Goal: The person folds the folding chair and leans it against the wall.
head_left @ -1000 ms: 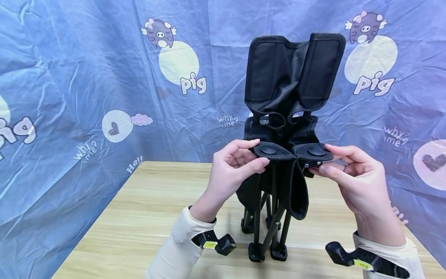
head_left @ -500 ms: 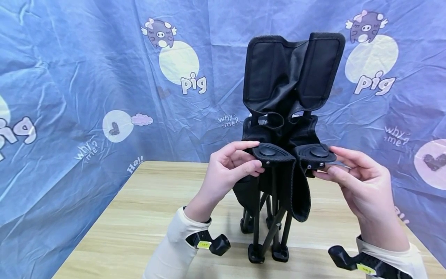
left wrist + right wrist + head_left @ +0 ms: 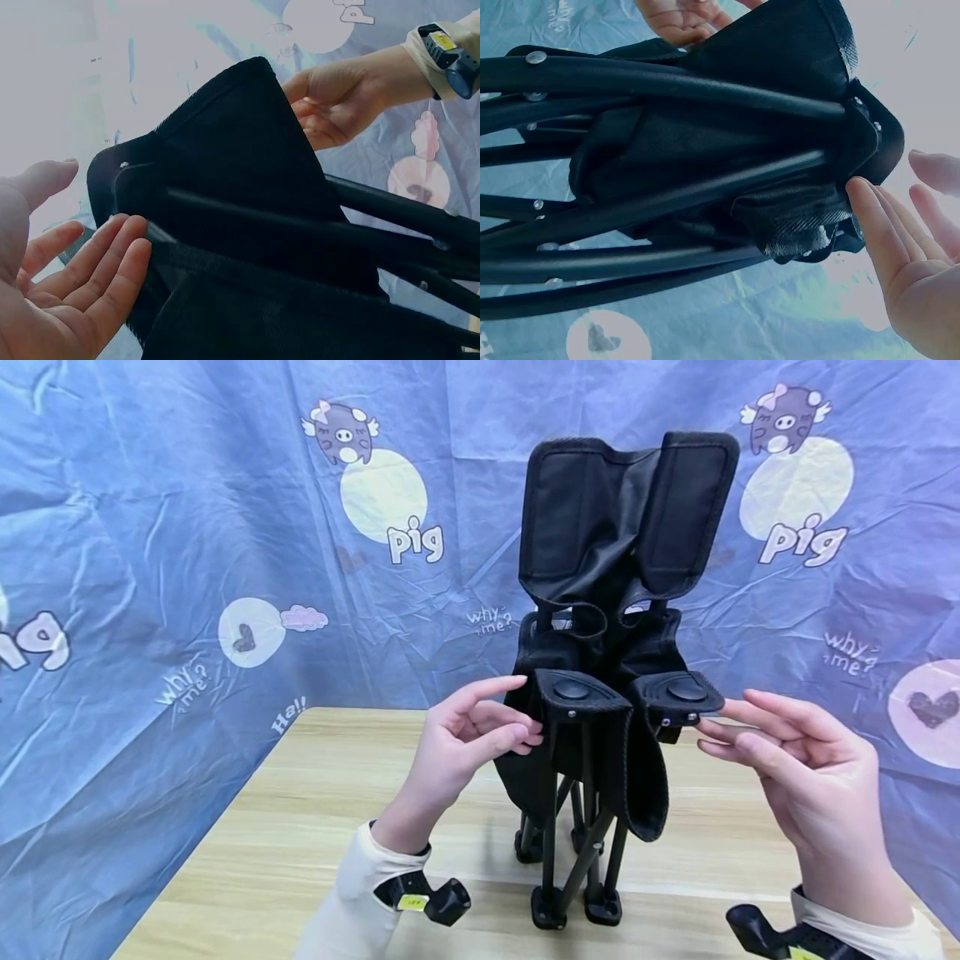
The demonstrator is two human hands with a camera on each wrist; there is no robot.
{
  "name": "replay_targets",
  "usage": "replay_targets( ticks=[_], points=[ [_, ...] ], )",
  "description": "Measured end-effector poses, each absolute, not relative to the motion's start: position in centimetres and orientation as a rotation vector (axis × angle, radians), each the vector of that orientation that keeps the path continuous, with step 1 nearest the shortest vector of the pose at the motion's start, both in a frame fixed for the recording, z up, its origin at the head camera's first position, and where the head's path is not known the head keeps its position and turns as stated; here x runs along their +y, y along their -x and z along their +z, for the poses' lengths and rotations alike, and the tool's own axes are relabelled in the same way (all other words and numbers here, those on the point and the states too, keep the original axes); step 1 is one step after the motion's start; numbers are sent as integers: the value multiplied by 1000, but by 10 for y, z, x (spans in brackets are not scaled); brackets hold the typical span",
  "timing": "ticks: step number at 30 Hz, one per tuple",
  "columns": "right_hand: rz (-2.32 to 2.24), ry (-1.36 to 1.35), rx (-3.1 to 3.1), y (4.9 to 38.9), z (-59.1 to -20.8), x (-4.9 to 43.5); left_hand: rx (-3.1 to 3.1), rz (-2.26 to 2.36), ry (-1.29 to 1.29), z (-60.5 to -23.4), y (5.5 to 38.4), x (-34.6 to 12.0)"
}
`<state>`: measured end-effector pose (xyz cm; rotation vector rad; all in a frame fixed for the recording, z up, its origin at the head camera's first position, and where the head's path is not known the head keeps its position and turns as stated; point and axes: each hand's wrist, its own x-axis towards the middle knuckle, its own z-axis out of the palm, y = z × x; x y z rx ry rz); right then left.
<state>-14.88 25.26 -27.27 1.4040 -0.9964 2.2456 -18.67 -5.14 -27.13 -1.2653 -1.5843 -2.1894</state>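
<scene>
A black folding chair, partly folded, stands upright on its legs on the wooden table. Its two front seat corners each carry a round black disc and small metal rivets. Beside the left corner is my left hand, fingers loosely bent; in the left wrist view its fingertips lie close to the black fabric, and I cannot tell whether they touch. My right hand is at the right corner with relaxed fingers, gripping nothing. In the right wrist view its fingertips are at the fabric edge; contact is unclear.
The pale wooden table extends to the left of the chair. A blue curtain with printed pigs and lettering hangs behind it. Black cameras are strapped to both wrists, such as the left wrist camera.
Both hands have let go of the seat corners and moved outward and slightly down, left hand to the left, right hand to the right. The front corners now sit a little farther apart.
</scene>
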Motion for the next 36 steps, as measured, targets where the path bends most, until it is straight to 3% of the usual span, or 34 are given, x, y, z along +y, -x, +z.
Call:
replay_targets(
  ticks=[10, 19, 36],
  points=[
    [2218, -1457, -1084, 148, -286, 260, -1542, -2217, 1236, -295, 183, -66],
    [2260, -1419, -1256, 158, -323, 275, -1545, -2238, 1111, -331, 186, -80],
    [2461, -912, -1886, 158, -406, 287, -1925, -2623, 425, -417, 194, -67]
  ],
)
